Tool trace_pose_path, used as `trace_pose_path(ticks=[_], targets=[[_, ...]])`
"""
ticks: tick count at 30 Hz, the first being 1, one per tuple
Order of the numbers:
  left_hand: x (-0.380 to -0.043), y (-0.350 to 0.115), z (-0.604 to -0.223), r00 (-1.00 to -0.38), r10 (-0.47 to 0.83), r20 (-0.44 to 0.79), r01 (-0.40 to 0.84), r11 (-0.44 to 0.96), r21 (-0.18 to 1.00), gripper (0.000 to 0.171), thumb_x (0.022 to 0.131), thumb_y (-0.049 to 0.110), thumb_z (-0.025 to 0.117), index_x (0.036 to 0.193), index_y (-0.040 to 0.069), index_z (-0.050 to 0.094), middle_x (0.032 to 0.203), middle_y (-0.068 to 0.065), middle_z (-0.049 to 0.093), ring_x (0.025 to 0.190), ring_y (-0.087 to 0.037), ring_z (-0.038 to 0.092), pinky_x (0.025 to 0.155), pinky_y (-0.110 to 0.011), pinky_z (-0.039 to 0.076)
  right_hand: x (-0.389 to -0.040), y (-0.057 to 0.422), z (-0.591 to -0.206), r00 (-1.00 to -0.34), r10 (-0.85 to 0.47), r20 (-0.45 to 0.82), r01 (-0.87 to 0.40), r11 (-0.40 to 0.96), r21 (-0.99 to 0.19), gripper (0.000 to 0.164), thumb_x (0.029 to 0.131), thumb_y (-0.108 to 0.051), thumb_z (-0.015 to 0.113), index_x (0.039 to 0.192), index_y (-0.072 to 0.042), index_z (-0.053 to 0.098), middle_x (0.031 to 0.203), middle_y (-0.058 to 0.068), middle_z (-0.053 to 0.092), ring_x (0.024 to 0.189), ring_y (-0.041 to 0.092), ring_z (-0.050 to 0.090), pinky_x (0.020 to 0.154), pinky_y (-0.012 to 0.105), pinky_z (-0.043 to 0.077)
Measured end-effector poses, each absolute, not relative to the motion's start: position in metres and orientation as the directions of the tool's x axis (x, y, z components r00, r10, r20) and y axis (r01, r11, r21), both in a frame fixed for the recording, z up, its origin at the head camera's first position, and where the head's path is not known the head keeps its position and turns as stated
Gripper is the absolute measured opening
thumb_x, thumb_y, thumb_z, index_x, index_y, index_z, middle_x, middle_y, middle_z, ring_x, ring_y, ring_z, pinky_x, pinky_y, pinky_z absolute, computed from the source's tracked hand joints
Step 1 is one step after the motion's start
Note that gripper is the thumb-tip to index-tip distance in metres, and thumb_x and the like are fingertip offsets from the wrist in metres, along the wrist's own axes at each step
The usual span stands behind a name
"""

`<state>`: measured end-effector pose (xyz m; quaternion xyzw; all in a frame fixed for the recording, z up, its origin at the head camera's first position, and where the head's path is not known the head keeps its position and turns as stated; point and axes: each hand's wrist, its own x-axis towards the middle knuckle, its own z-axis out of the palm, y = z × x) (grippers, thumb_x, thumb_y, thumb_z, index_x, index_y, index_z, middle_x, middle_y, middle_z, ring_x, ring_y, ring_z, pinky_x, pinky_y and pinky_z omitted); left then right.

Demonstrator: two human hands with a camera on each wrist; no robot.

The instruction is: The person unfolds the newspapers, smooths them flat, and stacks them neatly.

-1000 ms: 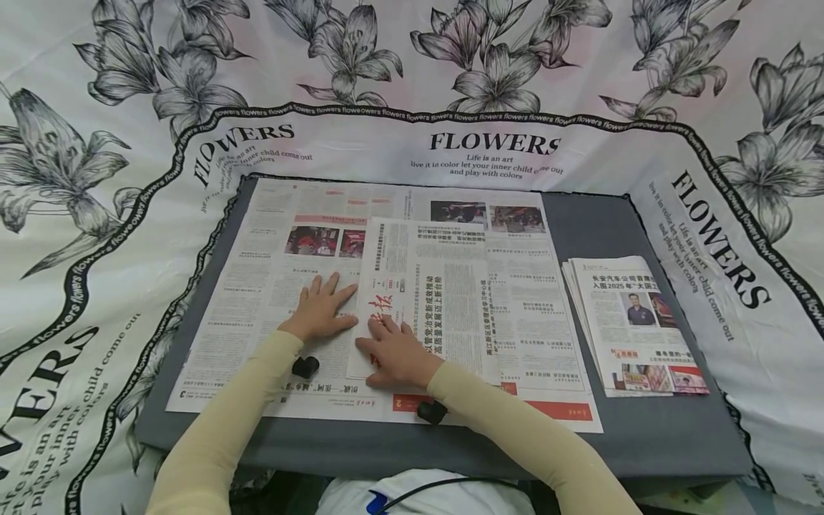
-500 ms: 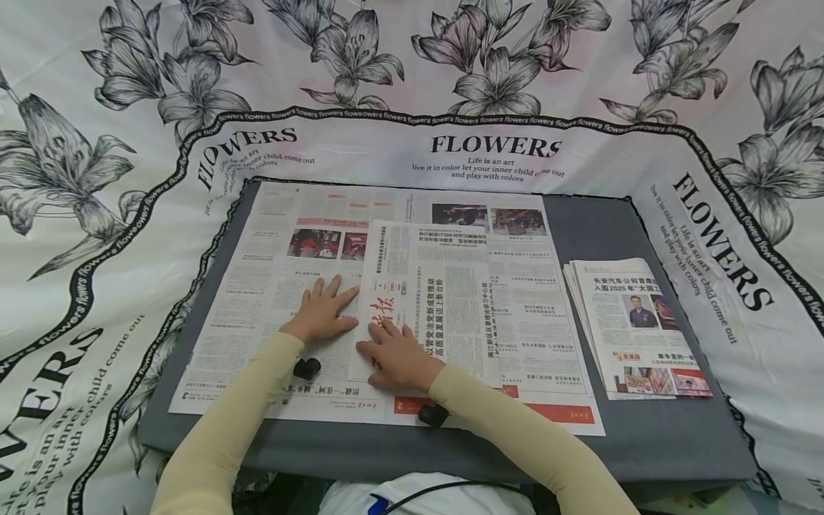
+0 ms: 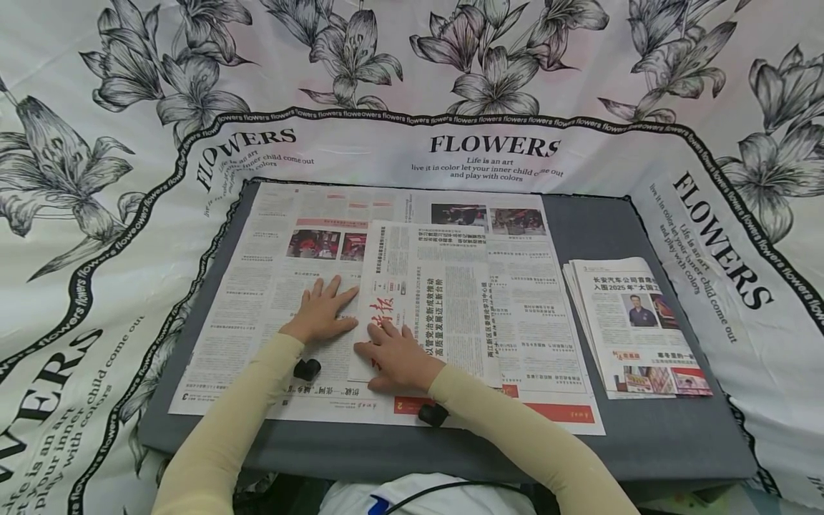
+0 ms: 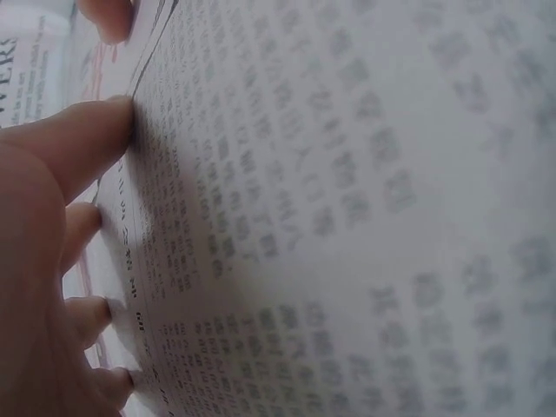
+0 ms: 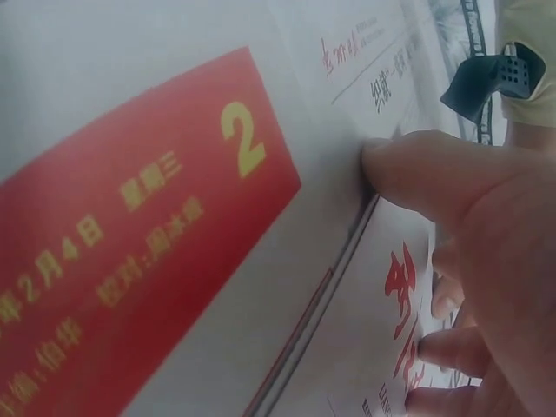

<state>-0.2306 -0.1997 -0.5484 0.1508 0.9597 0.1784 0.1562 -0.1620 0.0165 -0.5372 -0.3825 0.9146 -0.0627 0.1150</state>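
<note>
A large newspaper sheet (image 3: 244,315) lies spread flat over the grey table. On its middle lies a smaller folded newspaper (image 3: 450,307) with a red masthead, turned sideways. My left hand (image 3: 319,312) rests on the large sheet, fingers spread, its thumb close to the folded paper's left edge. My right hand (image 3: 399,357) rests on the lower left corner of the folded newspaper with fingers spread. In the right wrist view the right thumb (image 5: 417,169) lies at the folded paper's edge, near a red banner (image 5: 165,234). Neither hand grips anything.
A stack of folded newspapers (image 3: 637,329) lies at the right of the grey table (image 3: 592,222). A white flower-printed cloth (image 3: 360,154) rises behind and at both sides. Small black devices sit by both wrists. A black cable (image 3: 444,484) crosses the person's lap.
Both hands keep nearly the same place on the papers. The head view has shifted very slightly; the newspapers lie as before.
</note>
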Motion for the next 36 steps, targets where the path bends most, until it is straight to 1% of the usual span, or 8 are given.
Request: trace_pose_path(ticks=[9,17,20,23,25,27,32,36], targets=[[-0.230,-0.200,-0.549,-0.904,0.346,-0.249,0.235,0.892,0.385,0.074,0.097,0.047,0.062,0.161,0.020,0.034,0.170,-0.023,0.013,0.154,-0.056,0.003,0.120,-0.075,0.009,-0.166,0.020,-0.535,-0.656,-0.740,-0.145,-0.698,0.669,-0.254,0.057,0.087,-0.042,0.075,0.140,-0.029,0.059,0.137,0.002,0.054,0.129,0.025,0.049,0.105,0.059,0.047],[-0.230,-0.201,-0.547,-0.902,0.351,-0.252,0.235,0.888,0.396,0.072,0.099,0.043,0.062,0.161,0.020,0.034,0.170,-0.023,0.012,0.154,-0.056,0.002,0.120,-0.075,0.008,-0.169,0.024,-0.527,-0.639,-0.752,-0.162,-0.682,0.651,-0.333,0.049,0.090,-0.036,0.073,0.137,-0.024,0.064,0.145,0.005,0.055,0.142,0.030,0.046,0.107,0.064,0.044],[-0.230,-0.201,-0.547,-0.902,0.353,-0.248,0.237,0.886,0.399,0.071,0.099,0.043,0.062,0.161,0.019,0.035,0.170,-0.024,0.012,0.154,-0.057,0.002,0.120,-0.075,0.008,-0.170,0.024,-0.526,-0.638,-0.755,-0.153,-0.682,0.646,-0.343,0.040,0.091,-0.032,0.070,0.130,-0.022,0.068,0.135,0.002,0.060,0.138,0.028,0.051,0.104,0.062,0.047],[-0.230,-0.202,-0.548,-0.903,0.352,-0.245,0.237,0.886,0.398,0.071,0.099,0.043,0.062,0.160,0.019,0.035,0.170,-0.024,0.013,0.154,-0.057,0.003,0.119,-0.076,0.009,-0.172,0.025,-0.528,-0.638,-0.758,-0.132,-0.684,0.637,-0.355,0.025,0.092,-0.027,0.066,0.115,-0.019,0.073,0.118,-0.002,0.064,0.124,0.022,0.057,0.098,0.056,0.051],[-0.230,-0.202,-0.548,-0.904,0.352,-0.244,0.238,0.887,0.396,0.071,0.099,0.043,0.062,0.160,0.019,0.035,0.170,-0.025,0.013,0.154,-0.057,0.003,0.119,-0.076,0.010,-0.172,0.025,-0.529,-0.640,-0.758,-0.125,-0.683,0.636,-0.360,0.020,0.094,-0.025,0.063,0.110,-0.018,0.073,0.115,-0.003,0.065,0.122,0.020,0.059,0.097,0.055,0.052],[-0.229,-0.202,-0.548,-0.904,0.351,-0.246,0.237,0.887,0.396,0.072,0.099,0.043,0.062,0.160,0.019,0.035,0.170,-0.024,0.014,0.154,-0.057,0.003,0.119,-0.076,0.010,-0.173,0.024,-0.531,-0.640,-0.759,-0.116,-0.682,0.631,-0.369,0.019,0.094,-0.024,0.062,0.109,-0.017,0.073,0.114,-0.003,0.066,0.119,0.020,0.060,0.095,0.053,0.053],[-0.231,-0.202,-0.549,-0.903,0.349,-0.252,0.231,0.888,0.398,0.072,0.098,0.044,0.062,0.161,0.019,0.035,0.170,-0.023,0.012,0.155,-0.056,0.002,0.120,-0.075,0.008,-0.174,0.024,-0.533,-0.630,-0.772,-0.085,-0.694,0.609,-0.383,0.035,0.093,-0.023,0.064,0.127,-0.015,0.069,0.120,0.000,0.070,0.110,0.019,0.062,0.090,0.043,0.054],[-0.231,-0.202,-0.550,-0.903,0.355,-0.244,0.240,0.885,0.399,0.072,0.098,0.045,0.061,0.161,0.019,0.035,0.170,-0.024,0.012,0.154,-0.057,0.002,0.119,-0.076,0.009,-0.176,0.024,-0.534,-0.611,-0.790,-0.055,-0.705,0.574,-0.416,0.041,0.091,-0.021,0.069,0.131,-0.014,0.066,0.119,-0.001,0.072,0.102,0.015,0.063,0.098,0.036,0.051]])
